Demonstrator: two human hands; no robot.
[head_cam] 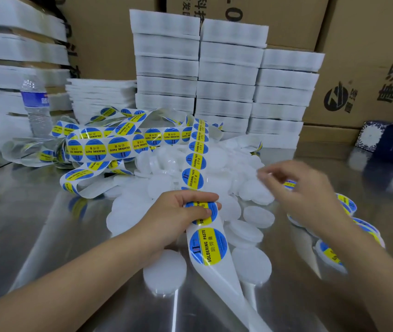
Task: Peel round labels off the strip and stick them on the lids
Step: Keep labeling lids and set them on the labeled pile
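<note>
A long white backing strip with round blue-and-yellow "soldering paste" labels [208, 245] runs from a tangled heap [109, 147] at the back left down to the table's front edge. My left hand [178, 212] grips the strip, its thumb pressed on one label. A pile of plain white round lids [253, 233] lies under and around the strip. Labelled lids [329, 255] lie at the right. My right hand [305, 192] is blurred above the lids, its fingertips over the pile; whether it holds anything is unclear.
The work surface is a shiny metal table [47, 224]. Stacks of white foam trays [226, 75] stand behind the lids, cardboard boxes [370, 68] behind those. A water bottle [36, 104] stands at the back left. A dark patterned box [391, 142] sits at the right.
</note>
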